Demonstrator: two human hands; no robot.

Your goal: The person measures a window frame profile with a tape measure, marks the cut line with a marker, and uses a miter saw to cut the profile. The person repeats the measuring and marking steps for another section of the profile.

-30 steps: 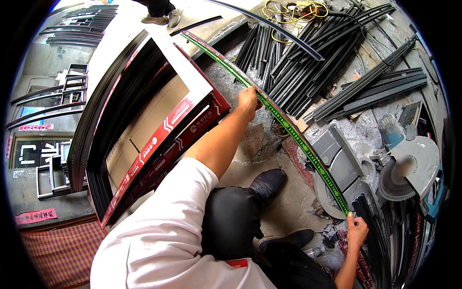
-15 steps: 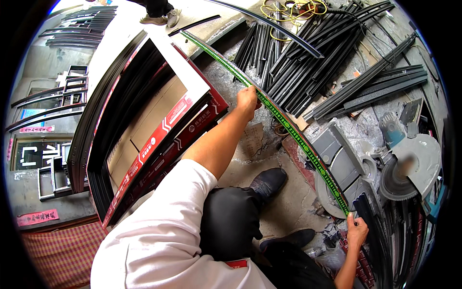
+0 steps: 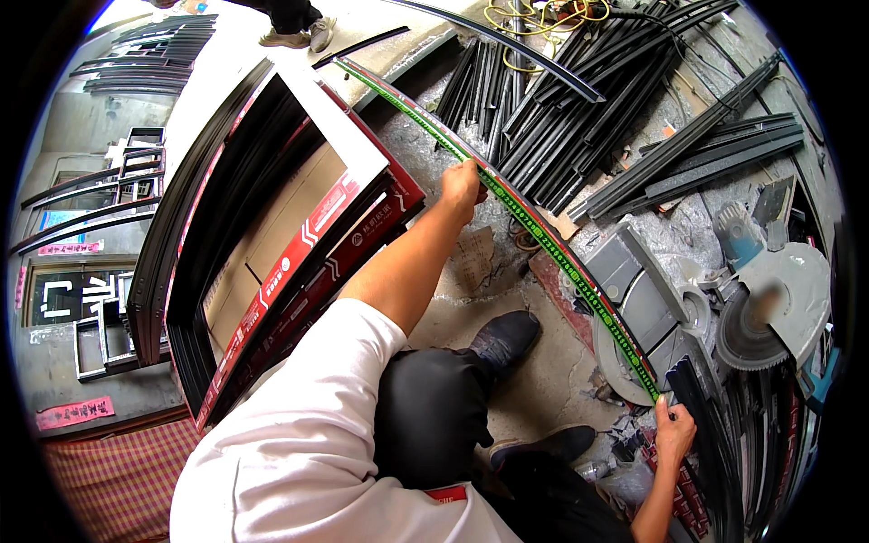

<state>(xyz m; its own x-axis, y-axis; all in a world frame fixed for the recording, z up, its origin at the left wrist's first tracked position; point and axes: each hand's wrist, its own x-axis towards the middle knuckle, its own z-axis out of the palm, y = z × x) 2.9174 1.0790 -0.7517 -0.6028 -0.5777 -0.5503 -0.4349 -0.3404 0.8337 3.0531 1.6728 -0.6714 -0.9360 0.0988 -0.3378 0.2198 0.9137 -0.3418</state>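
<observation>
A long green tape measure blade (image 3: 579,278) runs from the upper middle down to the lower right. It lies along a dark profile strip (image 3: 634,332) with a reddish edge, which looks bowed through the lens. My left hand (image 3: 463,187) is closed around the profile and the blade partway along, its fingers curled underneath. At the near right end, my right hand (image 3: 674,433) pinches the end of the profile and blade between thumb and fingers. Whether the tape's case is in that hand I cannot make out.
Left stands a frame-like stack of dark profiles with red-and-white wrapping (image 3: 272,288). A miter saw (image 3: 769,312) with a toothed disc is at the right. Black profiles (image 3: 597,118) lie heaped beyond, near a yellow cable (image 3: 507,23). Another person's shoes (image 3: 303,36) show at the top.
Both hands keep their hold on the profile and tape. The view has shifted slightly; otherwise the tape lies much as before.
</observation>
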